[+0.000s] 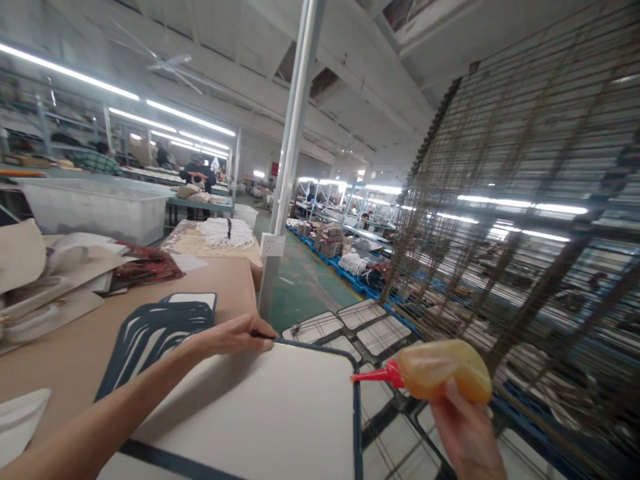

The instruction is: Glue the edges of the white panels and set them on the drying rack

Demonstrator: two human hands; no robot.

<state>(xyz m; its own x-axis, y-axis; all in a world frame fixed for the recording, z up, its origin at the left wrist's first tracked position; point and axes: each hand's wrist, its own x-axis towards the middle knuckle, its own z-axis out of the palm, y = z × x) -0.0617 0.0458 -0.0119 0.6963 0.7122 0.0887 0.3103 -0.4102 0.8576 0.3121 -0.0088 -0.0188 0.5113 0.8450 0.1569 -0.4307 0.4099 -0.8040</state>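
My left hand point(235, 335) reaches across the brown table and pinches the far edge of a white panel with a dark blue border point(270, 413). My right hand point(465, 433) is closed around a soft amber glue bottle point(443, 371). Its red nozzle point(373, 377) points left, just off the panel's right edge. A fanned stack of dark blue-edged pieces point(160, 327) lies on the table right behind my left hand.
A tall wire drying rack point(525, 220) fills the right side, with white panels lying on low wire shelves point(365, 327) below it. A white pillar point(290, 160) stands beyond the table. Paper and leather pieces point(75, 267) pile up at left. People work at distant benches.
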